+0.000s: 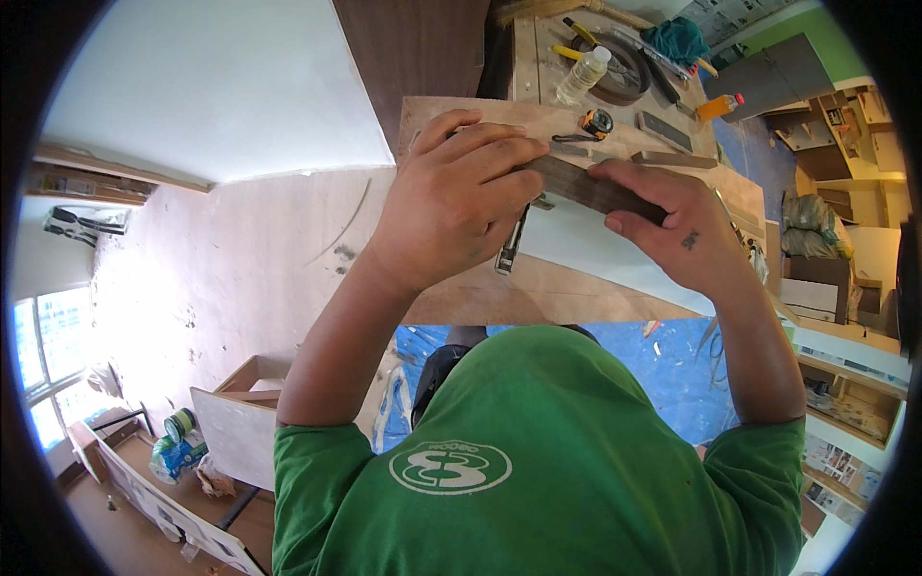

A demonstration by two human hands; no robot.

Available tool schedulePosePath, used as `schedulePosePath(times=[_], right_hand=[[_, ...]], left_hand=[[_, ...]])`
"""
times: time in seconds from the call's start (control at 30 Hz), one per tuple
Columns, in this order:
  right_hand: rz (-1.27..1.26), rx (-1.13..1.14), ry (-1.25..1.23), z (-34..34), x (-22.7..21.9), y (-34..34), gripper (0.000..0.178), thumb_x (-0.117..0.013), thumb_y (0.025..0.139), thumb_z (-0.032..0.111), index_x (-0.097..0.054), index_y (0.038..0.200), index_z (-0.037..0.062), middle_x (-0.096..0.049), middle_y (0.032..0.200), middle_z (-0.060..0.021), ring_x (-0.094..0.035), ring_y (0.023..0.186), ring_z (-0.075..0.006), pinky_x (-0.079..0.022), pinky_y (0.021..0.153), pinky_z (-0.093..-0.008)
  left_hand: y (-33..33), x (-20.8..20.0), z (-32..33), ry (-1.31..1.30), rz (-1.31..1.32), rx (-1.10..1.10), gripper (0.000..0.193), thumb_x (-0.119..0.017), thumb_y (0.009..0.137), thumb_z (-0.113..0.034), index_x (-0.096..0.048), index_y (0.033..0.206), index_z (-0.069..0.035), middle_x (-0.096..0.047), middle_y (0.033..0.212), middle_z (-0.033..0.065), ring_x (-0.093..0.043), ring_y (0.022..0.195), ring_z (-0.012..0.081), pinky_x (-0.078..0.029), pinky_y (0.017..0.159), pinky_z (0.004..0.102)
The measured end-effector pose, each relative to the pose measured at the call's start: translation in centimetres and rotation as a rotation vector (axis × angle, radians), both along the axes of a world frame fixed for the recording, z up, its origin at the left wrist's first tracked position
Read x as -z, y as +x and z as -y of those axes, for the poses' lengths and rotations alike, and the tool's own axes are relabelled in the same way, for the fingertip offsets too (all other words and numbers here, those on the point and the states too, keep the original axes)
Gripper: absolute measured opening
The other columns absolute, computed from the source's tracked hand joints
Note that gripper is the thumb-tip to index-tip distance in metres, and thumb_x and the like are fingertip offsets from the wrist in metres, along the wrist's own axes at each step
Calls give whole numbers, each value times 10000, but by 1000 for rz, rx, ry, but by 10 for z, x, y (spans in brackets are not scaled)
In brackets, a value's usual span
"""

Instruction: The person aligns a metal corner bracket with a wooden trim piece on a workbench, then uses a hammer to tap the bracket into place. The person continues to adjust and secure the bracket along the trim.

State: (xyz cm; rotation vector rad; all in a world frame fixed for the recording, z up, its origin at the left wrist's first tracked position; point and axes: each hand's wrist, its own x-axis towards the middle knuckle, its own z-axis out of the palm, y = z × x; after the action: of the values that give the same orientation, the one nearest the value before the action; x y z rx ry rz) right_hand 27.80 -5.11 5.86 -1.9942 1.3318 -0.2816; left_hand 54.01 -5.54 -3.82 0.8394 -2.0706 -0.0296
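In the head view, work appears under way: the dark brown, flat wooden strip [591, 187] is in hand by the white flat panel [595, 252]; whether it is fixed, and what remains, cannot be told. Its long axis slants from the left hand [468, 197], grip hidden, rightward and nearer the body, into the right hand [684, 223], thumb and finger straddling it.

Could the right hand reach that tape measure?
Probably yes: the tape measure lies just beyond the right hand, with nothing tall between, though it would first have to let go of the dark brown strip.
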Motion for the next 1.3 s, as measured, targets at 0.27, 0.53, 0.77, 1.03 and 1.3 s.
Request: schedulePosePath(times=[0.27, 0.53, 0.77, 1.03, 1.3], right_hand=[[40, -70, -123, 2, 6, -6, 457, -758, 922, 97, -679, 1370, 54, -735, 1023, -102, -645, 926, -170, -523, 867, -323], [-68, -99, -166, 6, 1, -4, 433, -750, 924, 170, -684, 1349, 124, -757, 1132, -167, -728, 991, -355, -563, 877, -426], [-72, -111, -198, 6, -1, -16, 524, -793, 921, 209, -653, 1404, 61, -745, 955, -132, -681, 821, -229, -537, 774, -368], [-215, 144, 206, 8, -50, -74, 300, -793, 927, 310, -723, 1029, 36, -619, 688, -33, -592, 602, -106, -470, 544, -299], [-146, 241, 306, 6, -28, -86, 297, -791, 935, 302, -690, 834, 42, -598, 638, 6, -534, 499, -75, -420, 473, -273]], left_hand=[[-1, -12, 1, 71, 11, 16, 115, -747, 806, -85, -697, 902, -125, -747, 1199, 25, -686, 1101, 234, -447, 1036, 459], [-22, -29, 10, 225, 12, 184, 130, -775, 821, -88, -701, 925, -111, -729, 1112, 34, -688, 1038, 272, -505, 985, 442], [-26, -20, 13, 231, -28, 181, 113, -777, 837, -78, -701, 918, -100, -718, 1078, 42, -690, 1001, 273, -549, 892, 426], [-29, -19, 16, 258, -45, 166, 87, -781, 835, -69, -716, 887, -93, -730, 1081, 46, -697, 996, 267, -552, 885, 419], [-29, -20, 11, 262, -21, 140, 104, -807, 818, -83, -746, 902, -97, -736, 1085, 59, -693, 970, 285, -563, 862, 410]])
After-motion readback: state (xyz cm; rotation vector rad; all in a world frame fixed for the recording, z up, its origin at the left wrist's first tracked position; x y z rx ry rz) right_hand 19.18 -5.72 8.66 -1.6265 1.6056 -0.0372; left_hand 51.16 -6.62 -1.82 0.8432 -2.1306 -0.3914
